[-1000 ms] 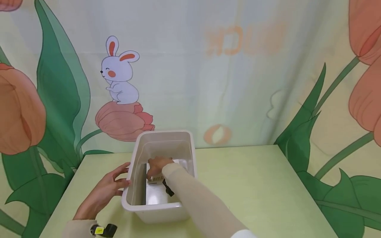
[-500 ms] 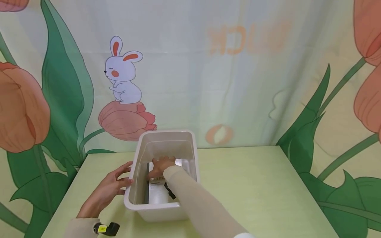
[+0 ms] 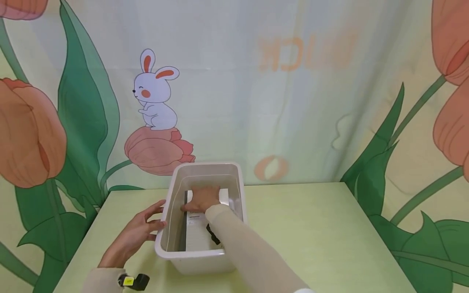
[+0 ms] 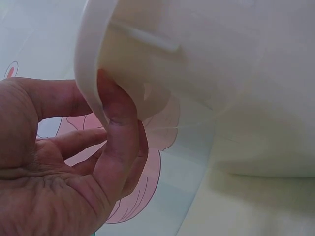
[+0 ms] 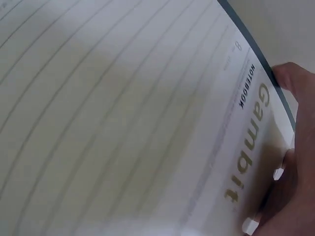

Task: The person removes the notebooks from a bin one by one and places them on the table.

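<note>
Behind a light green worktop (image 3: 311, 228) hangs a pale curtain (image 3: 227, 106) printed with a white rabbit (image 3: 159, 112) sitting on a pink tulip (image 3: 157, 150), larger orange tulips (image 3: 22, 136) and green leaves (image 3: 82, 99) at both sides, and faint orange letters (image 3: 301, 53) above an orange ring (image 3: 282, 167).

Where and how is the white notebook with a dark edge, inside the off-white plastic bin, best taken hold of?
The notebook is probably best taken by its long edges, from above: it lies low in the bin, whose walls surround it. Some space shows beside the edge opposite the dark one.
</note>
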`<state>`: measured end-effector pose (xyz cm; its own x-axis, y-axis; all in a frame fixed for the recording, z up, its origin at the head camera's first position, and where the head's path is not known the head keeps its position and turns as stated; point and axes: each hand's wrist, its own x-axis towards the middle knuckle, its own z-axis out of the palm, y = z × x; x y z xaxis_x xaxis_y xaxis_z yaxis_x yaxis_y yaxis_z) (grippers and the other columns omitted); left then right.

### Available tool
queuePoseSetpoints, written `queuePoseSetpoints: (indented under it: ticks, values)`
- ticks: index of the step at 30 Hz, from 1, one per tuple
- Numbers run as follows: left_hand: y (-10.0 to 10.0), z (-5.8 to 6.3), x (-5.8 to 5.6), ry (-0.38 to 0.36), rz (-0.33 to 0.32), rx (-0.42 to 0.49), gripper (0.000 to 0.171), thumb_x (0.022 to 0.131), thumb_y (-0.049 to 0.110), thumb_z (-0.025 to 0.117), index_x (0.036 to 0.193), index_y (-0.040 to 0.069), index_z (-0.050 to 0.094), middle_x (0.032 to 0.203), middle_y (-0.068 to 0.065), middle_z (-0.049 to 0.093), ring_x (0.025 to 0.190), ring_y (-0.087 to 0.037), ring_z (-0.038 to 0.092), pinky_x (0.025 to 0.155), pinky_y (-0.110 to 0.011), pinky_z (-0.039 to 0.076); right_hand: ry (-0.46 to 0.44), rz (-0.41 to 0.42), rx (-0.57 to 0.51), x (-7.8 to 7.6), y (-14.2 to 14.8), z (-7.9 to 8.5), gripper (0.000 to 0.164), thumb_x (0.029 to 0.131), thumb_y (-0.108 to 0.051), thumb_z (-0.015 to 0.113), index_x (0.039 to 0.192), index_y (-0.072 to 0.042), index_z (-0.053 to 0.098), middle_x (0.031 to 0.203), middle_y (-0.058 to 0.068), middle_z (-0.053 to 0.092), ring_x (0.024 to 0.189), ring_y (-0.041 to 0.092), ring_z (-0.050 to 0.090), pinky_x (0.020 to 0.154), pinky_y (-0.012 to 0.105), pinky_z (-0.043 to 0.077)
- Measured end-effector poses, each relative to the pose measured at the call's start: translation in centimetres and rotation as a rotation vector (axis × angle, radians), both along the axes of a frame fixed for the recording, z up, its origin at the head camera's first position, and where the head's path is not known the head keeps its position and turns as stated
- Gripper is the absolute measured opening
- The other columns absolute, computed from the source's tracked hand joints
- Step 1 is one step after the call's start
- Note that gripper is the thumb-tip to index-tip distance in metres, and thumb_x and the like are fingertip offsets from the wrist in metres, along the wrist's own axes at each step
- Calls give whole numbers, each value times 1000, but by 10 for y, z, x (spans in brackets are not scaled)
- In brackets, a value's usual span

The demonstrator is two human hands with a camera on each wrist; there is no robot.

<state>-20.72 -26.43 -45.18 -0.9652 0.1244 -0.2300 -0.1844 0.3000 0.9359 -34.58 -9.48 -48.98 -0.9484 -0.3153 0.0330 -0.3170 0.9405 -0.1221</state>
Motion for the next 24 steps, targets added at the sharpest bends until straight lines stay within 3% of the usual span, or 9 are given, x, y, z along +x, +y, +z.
queuePoseSetpoints:
  ticks: [6,11,16,24]
  values:
    - [-1,0,-2,2,8,4,75,96,14,60,158,21,19,155,-18,28,126,-39,52,86,-47,58,93,26,-22,-7,4,13,77,72,-78,60,136,-36,53,133,-6,58,128,19,50,104,54,37]
    - [-1,0,-2,5,10,6,76,96,16,61,159,23,18,157,-17,26,129,-41,49,89,-49,57,127,66,-41,-6,10,44,72,76,-76,56,135,-35,55,131,-7,62,125,19,53,104,55,37]
    - [-1,0,-1,-3,7,10,75,97,14,58,159,20,16,157,-18,24,129,-41,48,89,-48,56,173,114,-25,-1,13,76,76,79,-75,51,139,-29,50,126,0,63,119,21,55,101,52,38]
    - [-1,0,-1,-8,-5,4,75,98,13,56,159,18,13,158,-19,22,131,-42,46,88,-46,57,381,203,-64,18,14,126,61,76,-75,53,116,-29,55,106,-3,61,99,18,52,87,45,36]
